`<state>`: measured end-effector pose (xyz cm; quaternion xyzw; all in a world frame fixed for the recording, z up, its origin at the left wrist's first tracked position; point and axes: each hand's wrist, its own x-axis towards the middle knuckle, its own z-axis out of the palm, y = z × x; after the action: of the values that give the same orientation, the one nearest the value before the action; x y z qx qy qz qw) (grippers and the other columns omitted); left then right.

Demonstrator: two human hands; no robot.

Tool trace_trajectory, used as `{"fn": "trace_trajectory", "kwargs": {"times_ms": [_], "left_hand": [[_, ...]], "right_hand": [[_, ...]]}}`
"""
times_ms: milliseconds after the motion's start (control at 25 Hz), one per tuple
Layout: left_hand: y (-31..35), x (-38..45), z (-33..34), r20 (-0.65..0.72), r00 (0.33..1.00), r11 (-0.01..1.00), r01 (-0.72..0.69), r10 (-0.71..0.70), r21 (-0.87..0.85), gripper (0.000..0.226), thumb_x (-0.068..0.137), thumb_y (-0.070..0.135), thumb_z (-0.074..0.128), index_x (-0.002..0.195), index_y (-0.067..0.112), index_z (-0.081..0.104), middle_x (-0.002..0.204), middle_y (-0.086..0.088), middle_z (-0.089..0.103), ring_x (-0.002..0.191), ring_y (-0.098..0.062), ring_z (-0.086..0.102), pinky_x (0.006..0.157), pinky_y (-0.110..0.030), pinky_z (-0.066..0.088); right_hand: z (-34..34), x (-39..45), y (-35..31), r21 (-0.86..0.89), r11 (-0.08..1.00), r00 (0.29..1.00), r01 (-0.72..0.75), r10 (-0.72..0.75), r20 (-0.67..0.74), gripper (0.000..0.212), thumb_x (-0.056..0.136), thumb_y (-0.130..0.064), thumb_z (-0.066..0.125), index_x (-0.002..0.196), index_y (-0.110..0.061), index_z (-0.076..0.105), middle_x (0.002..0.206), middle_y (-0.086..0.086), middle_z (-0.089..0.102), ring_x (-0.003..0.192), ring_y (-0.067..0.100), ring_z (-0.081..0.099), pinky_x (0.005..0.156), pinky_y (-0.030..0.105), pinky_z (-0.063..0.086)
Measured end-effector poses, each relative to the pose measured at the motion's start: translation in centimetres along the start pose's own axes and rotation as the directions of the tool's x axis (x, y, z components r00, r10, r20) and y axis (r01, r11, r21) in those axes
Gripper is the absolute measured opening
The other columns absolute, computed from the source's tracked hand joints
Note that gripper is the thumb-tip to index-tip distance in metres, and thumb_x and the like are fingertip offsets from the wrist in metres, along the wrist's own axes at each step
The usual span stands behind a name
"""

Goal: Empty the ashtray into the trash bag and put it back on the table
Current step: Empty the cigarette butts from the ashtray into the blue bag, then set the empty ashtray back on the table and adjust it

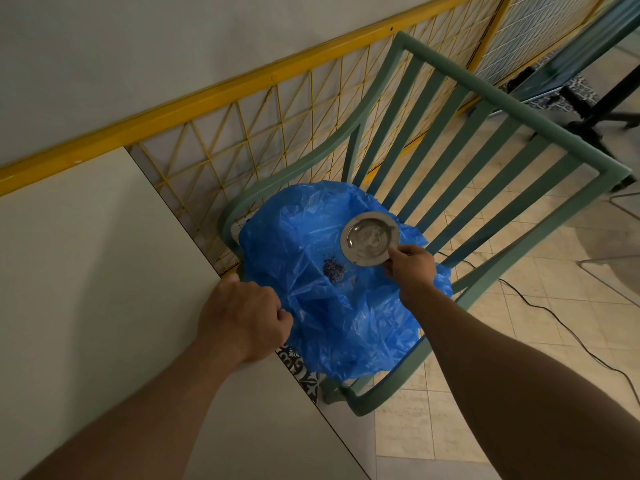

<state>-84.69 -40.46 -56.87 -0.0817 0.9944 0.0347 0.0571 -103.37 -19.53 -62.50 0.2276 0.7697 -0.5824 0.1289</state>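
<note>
A round metal ashtray is tilted on its edge over a blue plastic trash bag that lies on a green chair. My right hand pinches the ashtray's lower right rim. A small heap of dark ash rests on the blue plastic just left of the ashtray. My left hand grips the bag's left edge at the corner of the white table.
The green slatted chair stands against a yellow wire railing. A black cable runs over the tiled floor at right. A black stand base sits at the upper right.
</note>
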Motion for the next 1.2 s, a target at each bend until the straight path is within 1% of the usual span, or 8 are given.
{"fn": "trace_trajectory", "kwargs": {"times_ms": [280,400,560,720,840,960,1120,1200], "left_hand": [[0.1,-0.1,-0.4,-0.025,1.000,0.999,0.009,-0.011,-0.047,0.043,0.083,0.045,0.036,0.049,0.021,0.046,0.044,0.004,0.043,0.045,-0.008,0.038,0.069,-0.035,0.030],[0.0,-0.1,-0.5,-0.056,0.998,0.993,-0.002,-0.005,-0.121,0.032,0.082,0.041,0.042,0.055,0.025,0.043,0.049,0.007,0.045,0.047,-0.008,0.040,0.068,-0.034,0.035],[-0.2,-0.2,-0.5,-0.107,0.994,0.978,-0.019,-0.003,-0.205,0.019,0.081,0.043,0.045,0.075,0.027,0.053,0.069,0.010,0.052,0.065,-0.012,0.048,0.072,-0.036,0.044],[-0.6,-0.3,-0.5,-0.155,0.988,0.945,-0.029,-0.022,-0.325,0.033,0.080,0.045,0.056,0.107,0.025,0.059,0.103,0.007,0.060,0.091,-0.016,0.056,0.076,-0.031,0.044],[-0.8,-0.6,-0.8,-0.231,0.960,0.815,-0.007,-0.156,-0.580,0.037,0.080,0.029,0.069,0.114,0.017,0.059,0.120,-0.003,0.054,0.100,-0.018,0.054,0.080,-0.027,0.047],[-0.6,-1.8,-1.3,-0.304,0.878,0.632,-0.001,-0.371,-0.775,0.041,0.079,0.018,0.071,0.117,0.009,0.058,0.122,-0.010,0.048,0.095,-0.017,0.055,0.080,-0.019,0.048],[-0.3,-5.1,-1.8,-0.095,0.794,0.347,0.152,-0.600,-0.925,0.039,0.084,0.019,0.069,0.121,0.012,0.061,0.111,-0.005,0.060,0.093,-0.012,0.063,0.074,-0.010,0.049],[-0.3,-7.0,-1.8,0.015,0.762,0.233,0.217,-0.648,-0.948,0.038,0.086,0.022,0.067,0.122,0.012,0.062,0.107,-0.003,0.066,0.091,-0.012,0.065,0.076,-0.014,0.051]], "right_hand": [[-0.8,-0.8,-0.8,0.168,0.977,0.991,-0.132,0.124,0.058,0.010,0.096,-0.010,0.061,0.087,-0.012,0.064,0.095,0.013,0.073,0.073,0.018,0.072,0.059,0.027,0.054],[-1.4,-1.2,-1.1,0.199,0.968,0.987,-0.151,0.138,0.078,0.008,0.096,-0.010,0.061,0.089,-0.012,0.065,0.091,0.011,0.073,0.067,0.015,0.073,0.055,0.025,0.054],[-2.3,-2.3,-1.9,0.214,0.964,0.985,-0.160,0.142,0.096,0.009,0.095,-0.010,0.063,0.087,-0.012,0.066,0.084,0.009,0.074,0.064,0.013,0.073,0.055,0.025,0.055],[-3.1,-4.0,-3.0,0.236,0.960,0.985,-0.152,0.126,0.121,0.010,0.094,-0.008,0.064,0.085,-0.011,0.066,0.078,0.007,0.073,0.059,0.013,0.073,0.057,0.026,0.056],[-3.5,-5.7,-3.5,0.236,0.960,0.981,-0.150,0.115,0.156,0.010,0.094,-0.008,0.064,0.085,-0.011,0.066,0.074,0.006,0.074,0.059,0.013,0.073,0.058,0.027,0.057],[-3.7,-7.8,-3.5,0.227,0.962,0.974,-0.148,0.102,0.203,0.011,0.094,-0.008,0.064,0.084,-0.011,0.066,0.067,0.003,0.074,0.058,0.012,0.073,0.054,0.025,0.056],[-3.5,-11.5,-3.4,0.188,0.968,0.954,-0.164,0.107,0.281,0.010,0.095,-0.008,0.063,0.085,-0.010,0.066,0.070,0.005,0.074,0.059,0.013,0.073,0.056,0.026,0.056],[-3.1,-13.8,-3.0,0.158,0.973,0.936,-0.170,0.109,0.335,0.009,0.096,-0.007,0.062,0.088,-0.008,0.066,0.072,0.006,0.074,0.061,0.014,0.073,0.057,0.026,0.057]]}}
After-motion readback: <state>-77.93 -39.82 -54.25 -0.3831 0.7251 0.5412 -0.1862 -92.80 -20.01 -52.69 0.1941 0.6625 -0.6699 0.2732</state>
